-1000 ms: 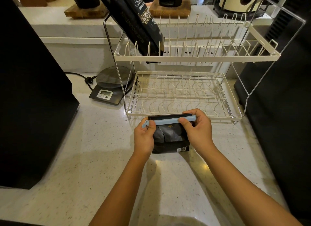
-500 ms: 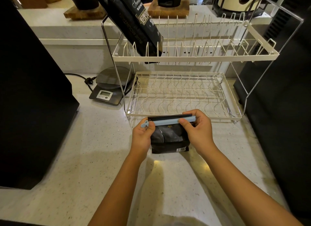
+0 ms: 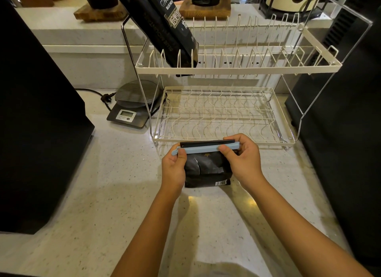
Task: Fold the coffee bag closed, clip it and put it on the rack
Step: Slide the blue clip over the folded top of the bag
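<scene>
Pinched at both ends: long pale-blue plastic clip point(image 3: 206, 149) gripped by left hand point(image 3: 174, 169) near its hooked tip and by right hand point(image 3: 244, 160) near the other end, thumbs in front. Clamped across the folded top of small black foil coffee bag point(image 3: 207, 168), long axis running left to right. Bag upright on speckled white stone counter point(image 3: 107, 194), fold uppermost, barcode sticker at its lower right corner (digits too small to read). Just beyond the grip, two-tier cream wire dish rack point(image 3: 237, 67). Up and left, on the top tier, tall black coffee bag point(image 3: 165, 27) leaning, printed "BLUE MOUNTAIN". Left of the rack, grey digital kitchen scale point(image 3: 134, 107).
</scene>
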